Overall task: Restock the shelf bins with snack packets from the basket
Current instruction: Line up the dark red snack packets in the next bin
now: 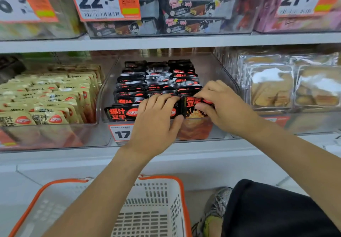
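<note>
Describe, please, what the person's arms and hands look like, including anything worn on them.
Both forearms are bare as far as the frame shows, with no sleeve in view. The left hand and right hand wear no gloves, and no rings, watch or bracelet can be seen.

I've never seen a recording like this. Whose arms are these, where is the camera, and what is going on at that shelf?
There is no machine here: these are a person's two bare arms, filmed by one camera worn on their head, looking forward and down. They face a shop shelf of clear bins. The middle bin holds rows of black and red snack packets. The left hand holds packets at the front of that bin, and the right hand has its grip on one black and red packet beside it, at the front row. The bin to the left holds beige packets. On the floor below stands a white basket with an orange rim; no packets show in it.
</note>
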`<state>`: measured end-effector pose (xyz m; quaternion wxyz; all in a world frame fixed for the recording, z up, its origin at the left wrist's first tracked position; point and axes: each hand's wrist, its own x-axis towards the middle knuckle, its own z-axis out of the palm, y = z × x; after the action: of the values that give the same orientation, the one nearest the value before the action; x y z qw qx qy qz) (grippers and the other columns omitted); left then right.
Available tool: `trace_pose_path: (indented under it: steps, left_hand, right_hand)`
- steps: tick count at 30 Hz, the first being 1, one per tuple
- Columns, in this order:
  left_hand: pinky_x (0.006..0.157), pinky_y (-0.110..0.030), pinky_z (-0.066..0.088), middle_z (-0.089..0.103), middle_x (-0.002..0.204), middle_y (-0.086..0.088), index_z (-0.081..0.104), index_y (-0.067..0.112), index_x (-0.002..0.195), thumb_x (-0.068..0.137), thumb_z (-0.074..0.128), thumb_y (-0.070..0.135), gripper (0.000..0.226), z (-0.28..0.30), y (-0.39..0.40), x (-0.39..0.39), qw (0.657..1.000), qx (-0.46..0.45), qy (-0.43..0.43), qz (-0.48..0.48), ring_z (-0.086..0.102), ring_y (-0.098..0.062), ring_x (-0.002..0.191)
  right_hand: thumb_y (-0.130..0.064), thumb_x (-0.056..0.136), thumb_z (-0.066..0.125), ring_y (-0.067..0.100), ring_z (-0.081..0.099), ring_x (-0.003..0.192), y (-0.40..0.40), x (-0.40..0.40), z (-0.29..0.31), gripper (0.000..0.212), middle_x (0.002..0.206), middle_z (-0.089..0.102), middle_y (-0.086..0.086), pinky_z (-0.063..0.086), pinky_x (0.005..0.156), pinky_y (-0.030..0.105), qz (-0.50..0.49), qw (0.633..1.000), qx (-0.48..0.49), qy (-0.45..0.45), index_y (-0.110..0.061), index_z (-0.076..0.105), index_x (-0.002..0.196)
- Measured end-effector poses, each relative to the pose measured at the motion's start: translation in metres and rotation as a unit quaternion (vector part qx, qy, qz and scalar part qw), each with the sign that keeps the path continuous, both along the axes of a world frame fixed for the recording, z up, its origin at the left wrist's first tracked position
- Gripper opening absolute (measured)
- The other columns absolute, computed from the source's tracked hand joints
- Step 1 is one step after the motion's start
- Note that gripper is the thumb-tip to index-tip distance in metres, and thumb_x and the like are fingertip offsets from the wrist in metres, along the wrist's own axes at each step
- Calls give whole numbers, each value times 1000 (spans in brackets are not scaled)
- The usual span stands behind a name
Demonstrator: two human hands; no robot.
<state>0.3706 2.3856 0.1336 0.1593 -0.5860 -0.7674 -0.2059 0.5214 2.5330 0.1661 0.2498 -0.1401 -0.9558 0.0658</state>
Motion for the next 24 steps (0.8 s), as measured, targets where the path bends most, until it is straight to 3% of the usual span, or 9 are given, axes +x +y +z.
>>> trace_pose_path:
  steps: [5,8,12,15,18,21,24]
  left_hand:
    - [105,-36,25,55,135,2,52,19,136,94,39,47,52,0,1,0,1000,-14,-4,8,46,-24,127]
    - [106,-35,22,54,136,3,52,22,136,92,37,48,53,2,2,0,1000,-25,-14,11,44,-22,127]
    - [107,-35,23,53,137,4,51,23,137,91,41,47,52,5,1,2,999,-33,-28,12,42,-21,128]
    - [108,-36,23,52,138,6,50,24,138,91,41,47,53,7,0,2,999,-39,-32,8,41,-20,129]
    - [107,-37,23,52,138,5,49,23,139,91,40,48,55,10,1,2,998,-49,-31,10,41,-20,129]
    - [107,-37,22,50,139,6,47,24,140,92,33,52,57,14,1,4,997,-66,-31,15,40,-20,129]
    - [109,-39,23,53,136,5,50,24,137,93,25,55,59,20,3,5,996,-78,-39,19,43,-20,128]
  right_hand:
    - [-23,80,81,17,51,85,-3,-1,6,18,78,47,-28,46,81,46,0,999,-23,37,-17,69,93]
    - [-27,72,87,15,52,88,-2,-5,2,20,78,43,-23,46,89,47,-28,998,-52,17,-22,74,87]
    - [-41,79,79,17,49,104,0,-7,7,20,80,54,-10,38,96,43,-54,996,-40,-67,-30,76,95]
    - [-46,87,67,12,49,99,3,4,17,20,80,63,-18,39,88,34,-22,994,-82,-65,-30,77,92]
    - [-39,86,72,10,52,103,7,9,18,20,103,59,-10,40,88,23,-32,992,-122,17,-29,72,104]
    - [-28,94,66,9,39,128,4,6,13,54,129,43,-3,32,102,21,-28,969,-242,-41,-34,44,142]
    - [-24,95,65,9,24,145,4,2,9,74,155,29,-3,28,115,29,3,952,-276,-133,-39,25,155]
